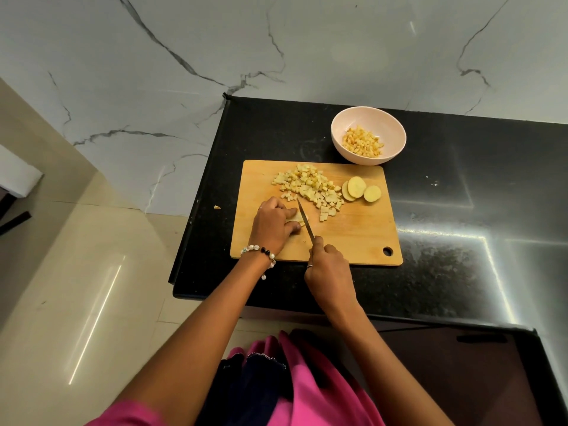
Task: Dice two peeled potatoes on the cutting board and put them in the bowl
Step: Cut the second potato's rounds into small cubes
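White veined marble wall (pixel 276 41); black granite counter (pixel 461 195); glossy beige floor (pixel 92 287).

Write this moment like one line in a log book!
step: dicing | left hand: holds potato piece on cutting board | right hand: grips knife | diced pile, slices on board | bowl: some dice

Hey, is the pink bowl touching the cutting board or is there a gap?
Apart. In the head view a thin strip of black counter shows between the pink bowl and the far edge of the cutting board.
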Demonstrator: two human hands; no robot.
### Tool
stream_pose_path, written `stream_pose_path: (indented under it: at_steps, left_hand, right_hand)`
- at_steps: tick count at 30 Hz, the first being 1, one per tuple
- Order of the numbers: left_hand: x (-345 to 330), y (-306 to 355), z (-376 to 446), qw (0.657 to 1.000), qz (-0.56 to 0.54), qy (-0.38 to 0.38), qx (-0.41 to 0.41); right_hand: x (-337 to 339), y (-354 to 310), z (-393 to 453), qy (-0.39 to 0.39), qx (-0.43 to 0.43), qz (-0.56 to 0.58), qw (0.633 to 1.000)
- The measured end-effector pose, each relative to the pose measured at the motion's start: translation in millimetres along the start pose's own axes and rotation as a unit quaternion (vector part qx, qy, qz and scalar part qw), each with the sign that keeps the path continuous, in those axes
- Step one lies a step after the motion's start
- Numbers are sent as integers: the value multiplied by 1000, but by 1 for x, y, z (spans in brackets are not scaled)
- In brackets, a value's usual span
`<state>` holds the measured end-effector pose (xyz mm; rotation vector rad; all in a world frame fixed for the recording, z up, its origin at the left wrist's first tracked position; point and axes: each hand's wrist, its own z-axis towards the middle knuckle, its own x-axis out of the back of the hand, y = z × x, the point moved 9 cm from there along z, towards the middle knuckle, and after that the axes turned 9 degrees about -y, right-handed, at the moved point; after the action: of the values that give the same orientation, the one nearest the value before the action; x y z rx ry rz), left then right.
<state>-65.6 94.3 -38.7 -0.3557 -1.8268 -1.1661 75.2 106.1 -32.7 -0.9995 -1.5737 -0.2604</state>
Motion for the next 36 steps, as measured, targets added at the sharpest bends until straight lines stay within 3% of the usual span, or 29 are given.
stream_pose_path:
  at_steps: [4,13,22,25,29,36]
  left_hand:
    - [0,-2,2,1000,-24,16,1]
    - [2,-1,-3,996,-30,86,-5]
    - [-4,-7,-8,996,-51,36,-67]
    - [1,-11,-15,992,-73,73,-78]
    - [4,-14,-18,986,-100,120,-65]
    - [2,-14,-13,986,-112,118,-42]
  right_hand:
    - [-4,-10,4,-4,5,-56,998]
    - [-12,1,-23,-6,12,-58,998]
    - [8,7,9,-14,-1,-44,999]
    - [5,-2,1,-25,15,-23,999]
    - [-2,-3,-1,-26,11,-10,1000]
    - [-3,-18,11,-16,17,-67,997]
